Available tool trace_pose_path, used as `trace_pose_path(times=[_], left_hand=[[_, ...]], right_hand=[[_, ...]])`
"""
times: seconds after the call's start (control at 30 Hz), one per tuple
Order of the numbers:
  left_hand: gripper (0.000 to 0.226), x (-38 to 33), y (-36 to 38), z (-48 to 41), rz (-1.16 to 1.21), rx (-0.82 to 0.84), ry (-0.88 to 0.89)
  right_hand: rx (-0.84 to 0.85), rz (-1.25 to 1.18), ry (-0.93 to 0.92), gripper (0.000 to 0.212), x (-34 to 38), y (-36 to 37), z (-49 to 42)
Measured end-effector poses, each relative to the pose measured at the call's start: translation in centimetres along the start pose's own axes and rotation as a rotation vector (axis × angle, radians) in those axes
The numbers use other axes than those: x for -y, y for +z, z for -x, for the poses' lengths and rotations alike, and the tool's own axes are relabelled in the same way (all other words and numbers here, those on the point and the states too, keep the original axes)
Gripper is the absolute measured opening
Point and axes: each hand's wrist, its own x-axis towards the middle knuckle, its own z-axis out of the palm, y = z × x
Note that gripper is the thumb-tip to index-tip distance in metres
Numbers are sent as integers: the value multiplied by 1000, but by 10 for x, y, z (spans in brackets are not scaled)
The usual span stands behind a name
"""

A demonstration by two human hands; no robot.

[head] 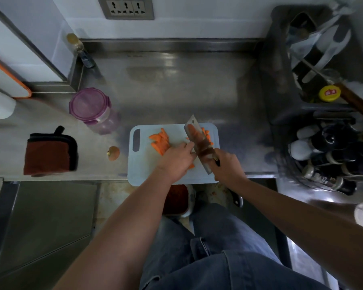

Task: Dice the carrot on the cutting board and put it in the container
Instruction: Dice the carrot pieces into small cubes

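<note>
On the pale blue cutting board lie orange carrot strips at the left, with my left hand pressing down on them, fingers curled over. My right hand grips the handle of a cleaver, whose blade stands on edge right beside my left fingers. Diced carrot bits lie past the blade on the board's right side. A clear container with a purple lid stands closed on the steel counter, left and behind the board.
A carrot end lies on the counter left of the board. Beside it sits a folded red and black cloth. A dark rack of bottles and utensils crowds the right side. A bottle stands in the back left corner.
</note>
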Motion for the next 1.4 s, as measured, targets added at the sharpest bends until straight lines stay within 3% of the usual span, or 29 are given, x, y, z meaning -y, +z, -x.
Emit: trace_pose_path(times=[0.13,0.27,0.43,0.57,0.73,0.9,1.13,1.2,1.4], left_hand=[[38,-4,6,-3,81,20,-68],[56,-7,22,8,423,-104,-270],[30,-18,34,17,803,-312,-698],[29,-23,24,10,933,-221,-914],[25,-25,19,-1,1010,-123,-1003],[24,-23,27,-7,1058,-132,-1054],[22,-23,35,-20,1151,-131,-1174],[20,-24,36,-23,1212,-138,-1209],[17,-26,60,-32,1435,-167,-1306]], right_hand=[[-18,1,-22,20,-8,2,3],[-55,59,-118,22,-12,8,2],[-82,115,-259,17,-12,13,1],[-58,184,-275,16,-15,13,-4],[6,257,-246,13,-18,13,-6],[-59,255,-191,15,-20,6,-7],[33,298,-237,13,-18,10,-4],[72,317,-215,3,-20,11,-2],[111,399,-154,7,-16,14,-7]])
